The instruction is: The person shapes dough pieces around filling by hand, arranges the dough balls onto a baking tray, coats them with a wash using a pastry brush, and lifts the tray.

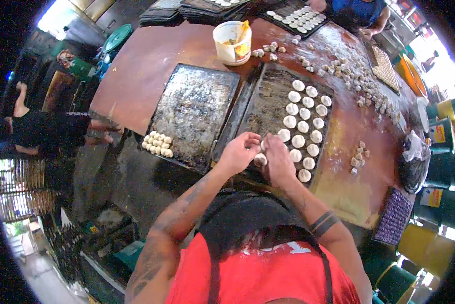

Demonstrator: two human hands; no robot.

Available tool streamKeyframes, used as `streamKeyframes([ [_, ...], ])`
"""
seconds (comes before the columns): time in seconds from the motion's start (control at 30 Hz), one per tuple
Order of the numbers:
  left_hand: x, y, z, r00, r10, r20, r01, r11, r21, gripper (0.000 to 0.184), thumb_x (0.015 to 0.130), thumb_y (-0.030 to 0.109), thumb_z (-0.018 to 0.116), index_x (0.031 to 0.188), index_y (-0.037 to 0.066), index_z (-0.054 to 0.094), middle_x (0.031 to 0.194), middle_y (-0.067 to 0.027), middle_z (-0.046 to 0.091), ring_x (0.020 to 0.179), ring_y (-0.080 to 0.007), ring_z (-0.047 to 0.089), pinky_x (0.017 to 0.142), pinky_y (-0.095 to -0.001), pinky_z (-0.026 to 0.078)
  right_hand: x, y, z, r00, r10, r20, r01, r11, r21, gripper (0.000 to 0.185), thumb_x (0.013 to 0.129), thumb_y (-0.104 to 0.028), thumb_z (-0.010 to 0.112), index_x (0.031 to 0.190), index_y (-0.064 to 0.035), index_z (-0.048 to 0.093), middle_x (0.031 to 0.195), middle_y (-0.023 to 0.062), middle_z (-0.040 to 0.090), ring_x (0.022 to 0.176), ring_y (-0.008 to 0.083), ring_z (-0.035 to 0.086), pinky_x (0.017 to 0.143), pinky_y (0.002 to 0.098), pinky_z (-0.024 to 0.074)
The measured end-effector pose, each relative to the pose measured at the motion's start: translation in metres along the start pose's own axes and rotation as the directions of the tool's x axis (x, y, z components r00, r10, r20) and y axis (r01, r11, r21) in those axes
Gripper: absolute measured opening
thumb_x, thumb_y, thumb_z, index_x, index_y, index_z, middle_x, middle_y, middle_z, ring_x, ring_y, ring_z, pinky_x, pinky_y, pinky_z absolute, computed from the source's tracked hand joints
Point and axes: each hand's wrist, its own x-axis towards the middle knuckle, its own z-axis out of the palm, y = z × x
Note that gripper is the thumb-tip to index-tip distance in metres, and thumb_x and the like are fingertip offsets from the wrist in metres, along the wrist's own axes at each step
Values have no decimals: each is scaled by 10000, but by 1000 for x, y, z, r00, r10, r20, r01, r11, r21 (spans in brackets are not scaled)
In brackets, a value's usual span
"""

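Dough pieces (298,141) lie on two neighbouring trays (194,104), a bucket (228,48) behind them.

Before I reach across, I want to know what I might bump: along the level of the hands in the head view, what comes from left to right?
Cluster of pale dough balls, left hand, right hand, small group of lumps, plastic bag.

Beyond the left hand (239,153), the bare side of the tray (265,99) leaves a way forward; farther off, the bucket (232,43) stands in it. Just right of the right hand (279,161), rows of balls (298,141) block low passage. Left of the grip, a second tray (197,101) offers room, except its near-left corner, crowded with pieces (157,144).
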Motion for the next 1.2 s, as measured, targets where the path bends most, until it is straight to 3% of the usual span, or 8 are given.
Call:
streamKeyframes([
  [0.13,3,-12,-32,975,174,-141,-106,913,393,204,872,189,683,1011,41,701,916,-132,722,840,-223,693,786,-351,539,23,-12,-54,884,42,466,-93,992,87,517,832,-154,659,1327,-51,549,1279,179,590,1199,367,539,1057,448,404],
  [0.23,-9,-18,-109,905,132,-405,181,741,646,192,857,199,631,948,52,714,877,-177,716,841,-339,699,764,-411,550,8,77,-67,822,544,-171,-434,791,431,298,788,-62,661,1085,-38,677,1065,188,674,1031,367,615,923,437,482],
  [0.43,-38,-95,-218,900,294,-321,343,-23,939,133,787,86,626,906,38,661,988,-162,612,984,-393,606,825,-468,513,-148,253,-82,569,697,-436,-811,563,-158,377,786,-154,719,1127,-20,631,1119,261,603,1082,415,560,931,473,465],
  [0.57,-8,-93,-198,895,302,-330,234,311,921,184,787,105,638,931,32,725,899,-201,686,945,-381,647,846,-442,517,-146,230,-85,383,717,-582,-866,498,45,369,847,-209,736,1096,38,621,1081,251,615,1008,343,595,864,444,492],
  [0.67,16,-44,-120,928,-97,-360,102,995,-7,270,784,99,720,1037,4,722,932,-61,711,859,-143,628,833,-300,503,-118,206,-77,213,917,-336,-620,393,679,343,861,-210,733,1076,37,629,979,166,663,887,262,613,805,396,510],
  [0.77,27,-3,-35,987,-141,-75,52,729,-682,230,849,4,698,1072,-22,652,1022,-120,685,892,-202,670,834,-314,558,-47,115,-97,476,879,41,-414,182,892,251,894,-91,677,1121,10,636,969,55,663,835,134,601,752,273,490],
  [1.0,27,58,36,993,-120,20,113,850,-514,331,923,53,653,1238,0,566,1004,-97,680,796,-139,662,711,-242,547,34,-13,-123,945,317,-84,-197,752,629,192,811,-49,761,991,-30,699,1010,74,704,909,206,684,818,313,542],
  [1.2,14,66,47,991,-102,88,135,742,-656,310,965,87,601,1264,9,570,1036,-56,667,884,-111,637,785,-226,519,30,0,-91,943,200,-266,-83,915,394,311,801,-10,720,1110,-34,684,1020,96,682,1022,244,634,874,339,516],
])
